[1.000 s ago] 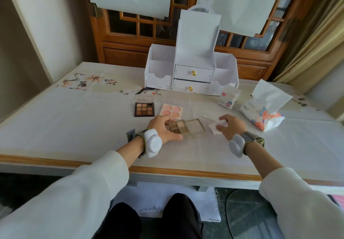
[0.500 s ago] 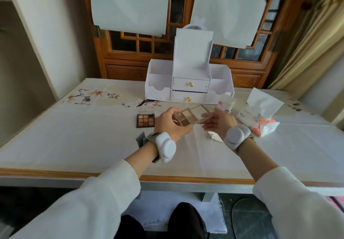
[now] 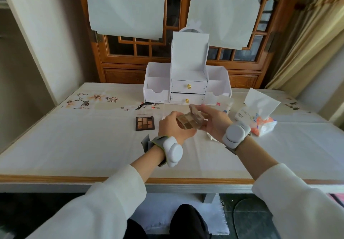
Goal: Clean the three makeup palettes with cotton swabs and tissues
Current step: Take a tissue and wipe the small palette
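Lettering shows in three places, none of it readable: a thin line of print along the far edge of the dark palette [image 3: 145, 123], a red mark on the small tub of cotton swabs [image 3: 225, 105], and dark characters on the white side of the tissue pack [image 3: 255, 121], which has one sheet standing up from its top.

The counter [image 3: 83, 145] wears a pale cloth with a flower print along its far left edge and a wood-coloured near rim. A white cardboard organiser [image 3: 188, 84] with two gold-knobbed drawers stands at the far middle. Behind it are carved wooden window frames with white paper sheets [image 3: 126, 8] hung over the panes, and a yellow curtain [image 3: 307, 43] hangs on the right.

The tan palette [image 3: 189, 123] is held up above the counter, near its middle. The left hand [image 3: 172, 129] grips its near left side, fingers curled beneath. The right hand [image 3: 214, 122] holds the far right side, where the clear lid tilts up. Each wrist carries a white band.

The dark palette lies flat just left of the hands. A crumpled tissue [image 3: 211, 136] lies on the counter, mostly hidden under the right hand. The swab tub is partly hidden behind the right hand's fingers, and the sleeves are cut off by the lower edge.
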